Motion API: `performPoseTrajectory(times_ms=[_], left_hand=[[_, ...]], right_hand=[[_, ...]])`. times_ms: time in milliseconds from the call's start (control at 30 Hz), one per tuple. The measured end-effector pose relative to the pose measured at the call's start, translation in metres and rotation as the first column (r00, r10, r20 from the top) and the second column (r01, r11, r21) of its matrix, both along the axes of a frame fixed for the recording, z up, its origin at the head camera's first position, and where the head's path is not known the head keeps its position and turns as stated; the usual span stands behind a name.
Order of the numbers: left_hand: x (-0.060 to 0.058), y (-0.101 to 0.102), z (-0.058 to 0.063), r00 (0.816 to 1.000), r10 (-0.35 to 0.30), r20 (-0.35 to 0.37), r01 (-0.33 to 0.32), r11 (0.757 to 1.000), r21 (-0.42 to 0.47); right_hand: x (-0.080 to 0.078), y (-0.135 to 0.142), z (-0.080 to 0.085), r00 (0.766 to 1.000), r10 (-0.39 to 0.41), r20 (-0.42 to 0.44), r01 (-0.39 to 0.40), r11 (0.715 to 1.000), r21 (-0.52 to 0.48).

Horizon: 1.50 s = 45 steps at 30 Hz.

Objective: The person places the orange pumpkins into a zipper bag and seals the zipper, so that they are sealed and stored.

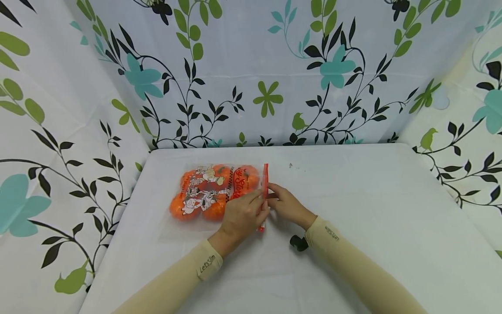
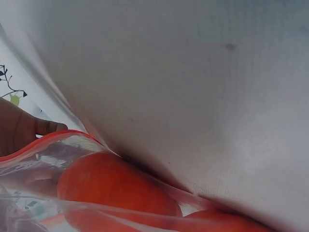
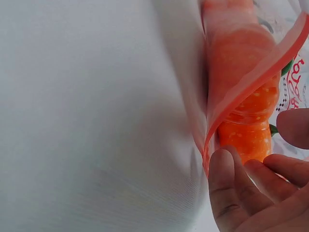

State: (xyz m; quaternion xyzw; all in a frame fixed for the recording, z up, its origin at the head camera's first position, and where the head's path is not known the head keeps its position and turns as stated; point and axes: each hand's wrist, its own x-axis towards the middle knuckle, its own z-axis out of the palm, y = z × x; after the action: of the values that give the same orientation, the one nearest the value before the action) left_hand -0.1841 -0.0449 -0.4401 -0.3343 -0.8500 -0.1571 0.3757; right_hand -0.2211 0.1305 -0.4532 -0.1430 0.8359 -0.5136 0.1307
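A clear zip bag printed with cartoon figures and red lettering lies on the table at the left of the middle. Several round orange fruits fill it, seen through the plastic. The red zip strip runs down the bag's right end. My left hand lies over the bag's right part and pinches it at the strip. From the other side, my right hand grips the strip with curled fingers. In the right wrist view the red edge bends outward beside the fruits, with fingertips right at it.
The bag rests on a white-covered table. Behind and at both sides hangs a white cloth with leaf and flower prints. A small black device shows by my right wrist. Beige sleeves cover both forearms.
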Motion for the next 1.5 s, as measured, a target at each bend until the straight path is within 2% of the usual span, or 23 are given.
performPoseTrajectory(times_ms=[200, 667, 900, 1067, 1167, 1300, 1500], left_hand=[[0.001, 0.002, 0.0, 1.0, -0.013, -0.008, 0.013, 1.0, 0.002], [0.001, 0.005, 0.0, 0.999, -0.023, -0.023, 0.023, 1.0, -0.001], [0.002, 0.005, -0.002, 1.0, 0.014, -0.014, -0.014, 0.999, -0.036], [0.004, 0.004, -0.003, 0.999, 0.036, 0.015, -0.035, 0.994, -0.099], [0.006, 0.004, -0.004, 0.999, 0.031, 0.039, -0.026, 0.993, -0.119], [0.009, 0.002, -0.003, 0.999, 0.019, 0.046, -0.012, 0.99, -0.142], [0.016, 0.0, 0.012, 1.0, 0.0, 0.017, 0.002, 0.994, -0.11]], right_hand=[[-0.006, -0.002, -0.003, 0.998, 0.062, -0.023, -0.063, 0.997, -0.054], [-0.01, 0.002, -0.004, 0.998, 0.057, 0.001, -0.057, 0.998, -0.031], [-0.002, 0.02, 0.004, 0.999, -0.046, -0.004, 0.046, 0.999, -0.027], [0.006, 0.037, 0.009, 0.99, -0.125, -0.061, 0.126, 0.992, 0.022], [0.011, 0.045, 0.013, 0.985, -0.148, -0.085, 0.148, 0.989, -0.003], [0.018, 0.05, 0.018, 0.987, -0.143, -0.07, 0.139, 0.988, -0.062], [0.03, 0.052, 0.029, 0.996, -0.076, 0.048, 0.08, 0.992, -0.093]])
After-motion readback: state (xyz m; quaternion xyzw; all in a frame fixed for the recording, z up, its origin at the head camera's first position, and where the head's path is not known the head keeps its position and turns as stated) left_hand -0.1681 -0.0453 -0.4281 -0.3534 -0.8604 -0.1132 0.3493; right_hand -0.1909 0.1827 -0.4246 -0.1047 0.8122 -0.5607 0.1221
